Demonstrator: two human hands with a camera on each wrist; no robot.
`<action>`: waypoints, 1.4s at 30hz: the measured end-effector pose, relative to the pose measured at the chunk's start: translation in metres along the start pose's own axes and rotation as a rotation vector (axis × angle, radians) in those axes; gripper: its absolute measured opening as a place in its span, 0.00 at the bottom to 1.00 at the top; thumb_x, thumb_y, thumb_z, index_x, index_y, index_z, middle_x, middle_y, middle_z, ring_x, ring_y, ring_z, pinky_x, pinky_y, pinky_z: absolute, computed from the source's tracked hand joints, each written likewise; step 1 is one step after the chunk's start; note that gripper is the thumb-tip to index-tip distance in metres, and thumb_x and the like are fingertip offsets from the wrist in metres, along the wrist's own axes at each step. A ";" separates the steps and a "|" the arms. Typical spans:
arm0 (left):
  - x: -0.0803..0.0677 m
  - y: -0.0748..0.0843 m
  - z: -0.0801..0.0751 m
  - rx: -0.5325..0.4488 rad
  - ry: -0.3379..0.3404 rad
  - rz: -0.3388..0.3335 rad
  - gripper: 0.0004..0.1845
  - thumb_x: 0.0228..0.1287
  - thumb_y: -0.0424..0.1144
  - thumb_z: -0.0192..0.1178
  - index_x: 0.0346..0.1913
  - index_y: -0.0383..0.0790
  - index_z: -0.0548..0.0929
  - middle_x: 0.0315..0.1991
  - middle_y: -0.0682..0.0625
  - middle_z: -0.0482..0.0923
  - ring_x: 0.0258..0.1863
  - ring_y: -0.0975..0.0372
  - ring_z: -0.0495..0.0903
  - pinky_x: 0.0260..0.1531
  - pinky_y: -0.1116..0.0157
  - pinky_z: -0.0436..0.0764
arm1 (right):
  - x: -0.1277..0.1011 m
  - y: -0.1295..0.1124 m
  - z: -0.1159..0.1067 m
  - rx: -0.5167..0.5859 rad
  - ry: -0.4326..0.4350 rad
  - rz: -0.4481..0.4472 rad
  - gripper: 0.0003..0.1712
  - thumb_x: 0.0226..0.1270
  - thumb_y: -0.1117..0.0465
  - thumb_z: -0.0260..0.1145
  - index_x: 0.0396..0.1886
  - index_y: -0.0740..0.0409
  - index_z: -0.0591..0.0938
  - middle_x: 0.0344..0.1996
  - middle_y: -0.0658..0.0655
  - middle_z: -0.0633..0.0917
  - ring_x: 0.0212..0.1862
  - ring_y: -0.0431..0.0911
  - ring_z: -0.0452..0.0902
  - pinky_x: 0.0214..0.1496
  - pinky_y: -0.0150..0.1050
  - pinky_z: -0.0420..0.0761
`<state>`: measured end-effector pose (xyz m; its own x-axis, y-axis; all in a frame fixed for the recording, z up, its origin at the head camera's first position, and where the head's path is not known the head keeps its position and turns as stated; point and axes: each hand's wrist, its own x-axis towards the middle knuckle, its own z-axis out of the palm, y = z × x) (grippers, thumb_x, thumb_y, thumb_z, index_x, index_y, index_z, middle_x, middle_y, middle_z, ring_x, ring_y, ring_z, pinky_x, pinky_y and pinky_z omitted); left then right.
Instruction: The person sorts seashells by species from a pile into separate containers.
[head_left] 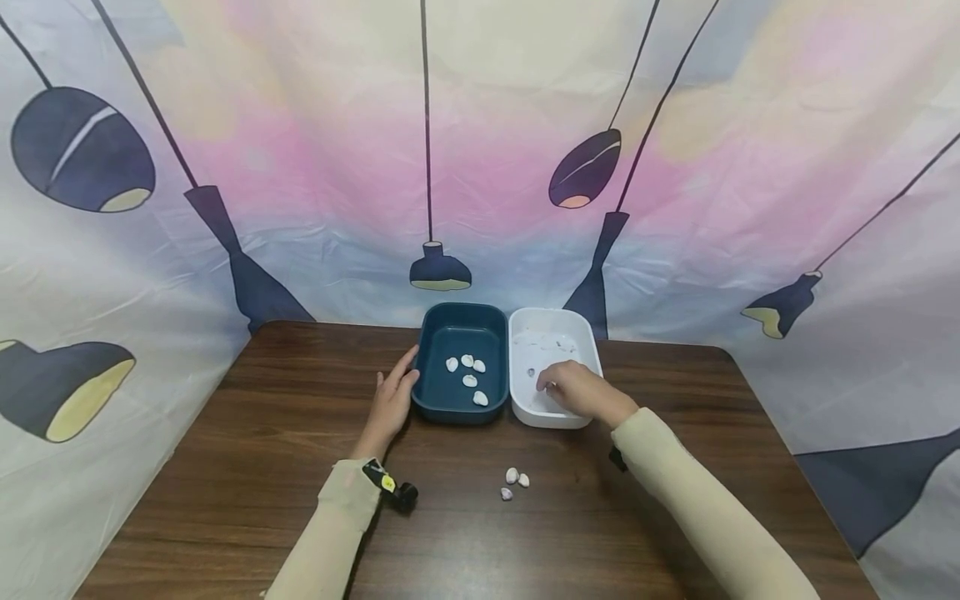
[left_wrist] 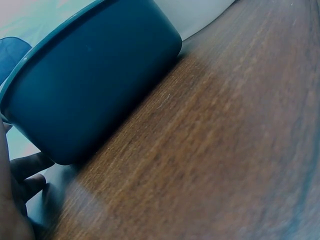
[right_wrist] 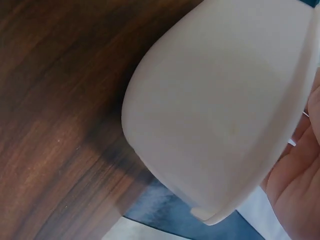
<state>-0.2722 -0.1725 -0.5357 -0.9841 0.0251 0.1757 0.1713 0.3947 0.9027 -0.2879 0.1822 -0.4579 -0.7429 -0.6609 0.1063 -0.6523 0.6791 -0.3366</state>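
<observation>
A dark teal box (head_left: 460,414) holds several pale seashells (head_left: 469,381). My left hand (head_left: 392,400) rests against its left side with extended fingers. In the left wrist view, fingers (left_wrist: 31,167) show at the lower corner of the box. My right hand (head_left: 577,389) reaches down into the white box (head_left: 551,419), fingers bent toward its floor. A small greyish shell (head_left: 531,372) lies in there, just left of the fingertips. The right wrist view shows the palm (right_wrist: 295,182) behind the rim; whether the fingers pinch something I cannot tell.
Three small shells (head_left: 512,476) lie on the brown wooden table (head_left: 450,542) in front of the boxes. Both boxes stand side by side near the table's back edge. Behind hangs a cloth (head_left: 337,167) printed with lamps.
</observation>
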 end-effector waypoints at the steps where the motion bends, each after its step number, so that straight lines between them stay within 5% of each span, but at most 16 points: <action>1: 0.000 0.000 0.000 -0.001 -0.001 0.000 0.28 0.87 0.45 0.43 0.84 0.52 0.62 0.81 0.45 0.62 0.80 0.46 0.61 0.81 0.47 0.26 | 0.001 0.001 0.000 0.002 -0.011 0.015 0.12 0.66 0.78 0.65 0.42 0.65 0.90 0.44 0.60 0.91 0.52 0.55 0.87 0.58 0.51 0.85; 16: 0.002 -0.002 0.000 -0.002 -0.001 0.012 0.28 0.87 0.45 0.44 0.84 0.49 0.62 0.81 0.44 0.63 0.79 0.45 0.61 0.80 0.45 0.26 | 0.019 0.014 0.003 -0.016 -0.093 0.048 0.12 0.63 0.78 0.66 0.31 0.60 0.89 0.35 0.53 0.90 0.42 0.49 0.85 0.53 0.47 0.85; 21: 0.000 -0.002 0.000 0.000 0.004 0.004 0.28 0.87 0.46 0.44 0.84 0.52 0.63 0.81 0.45 0.63 0.79 0.46 0.62 0.81 0.46 0.26 | 0.022 0.015 0.008 -0.017 -0.119 0.072 0.10 0.67 0.76 0.65 0.38 0.63 0.91 0.40 0.57 0.91 0.50 0.54 0.87 0.59 0.48 0.84; 27: 0.000 -0.002 0.001 0.002 0.004 -0.001 0.28 0.87 0.46 0.43 0.84 0.53 0.62 0.81 0.45 0.63 0.80 0.46 0.62 0.81 0.46 0.26 | 0.022 0.014 0.009 -0.044 -0.145 0.094 0.10 0.66 0.72 0.66 0.43 0.65 0.90 0.40 0.59 0.90 0.48 0.53 0.85 0.60 0.50 0.83; 34: 0.002 -0.002 0.000 0.001 0.002 -0.012 0.28 0.87 0.46 0.43 0.84 0.54 0.62 0.81 0.46 0.63 0.80 0.46 0.61 0.81 0.47 0.26 | 0.021 0.014 0.007 -0.026 -0.189 0.164 0.19 0.67 0.69 0.69 0.57 0.68 0.86 0.56 0.65 0.87 0.65 0.59 0.80 0.72 0.53 0.75; 42: 0.002 -0.002 0.001 0.002 0.003 -0.011 0.28 0.87 0.45 0.44 0.84 0.51 0.62 0.81 0.45 0.63 0.80 0.46 0.61 0.81 0.46 0.26 | 0.011 0.003 0.002 -0.001 -0.103 0.126 0.18 0.72 0.67 0.68 0.59 0.69 0.86 0.58 0.66 0.86 0.65 0.60 0.79 0.72 0.54 0.75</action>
<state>-0.2744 -0.1726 -0.5371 -0.9858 0.0180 0.1672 0.1605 0.3972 0.9036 -0.2979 0.1768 -0.4599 -0.7996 -0.5996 -0.0336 -0.5550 0.7592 -0.3400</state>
